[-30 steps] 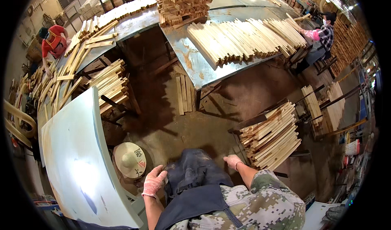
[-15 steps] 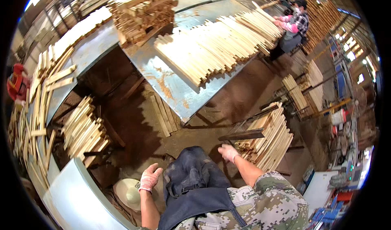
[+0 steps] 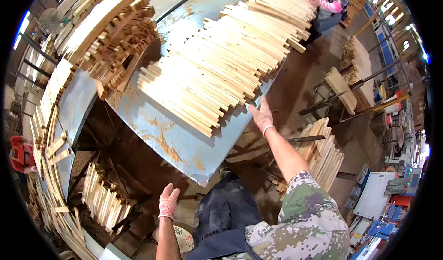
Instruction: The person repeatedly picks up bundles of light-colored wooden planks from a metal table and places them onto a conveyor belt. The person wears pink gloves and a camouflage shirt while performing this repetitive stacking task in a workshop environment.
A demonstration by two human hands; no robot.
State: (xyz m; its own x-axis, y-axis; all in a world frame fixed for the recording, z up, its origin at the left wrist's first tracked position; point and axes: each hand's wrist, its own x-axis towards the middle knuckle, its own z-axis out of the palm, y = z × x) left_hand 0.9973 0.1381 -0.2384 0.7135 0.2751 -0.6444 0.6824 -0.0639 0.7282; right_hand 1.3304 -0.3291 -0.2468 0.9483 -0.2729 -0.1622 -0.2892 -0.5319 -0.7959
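Note:
My right hand (image 3: 262, 115), in a pale knitted glove, is stretched forward with fingers spread, just off the near edge of a large spread of pale wooden slats (image 3: 221, 71) lying on a rusty blue-grey metal table (image 3: 166, 140). It holds nothing. My left hand (image 3: 168, 203), also gloved, hangs low beside my dark apron with fingers apart and nothing in it, above the dirt floor. A camouflage sleeve covers my right upper arm.
A stack of darker wood blocks (image 3: 117, 38) sits at the table's far left. Slat bundles rest on racks at right (image 3: 323, 151) and lower left (image 3: 104, 200). A person in a plaid shirt (image 3: 330, 2) works at the far end; another in red (image 3: 20, 154) stands left.
The view has swung up and closer to the metal table. My right hand rose from my side and reached out toward the slats; my left hand stayed low.

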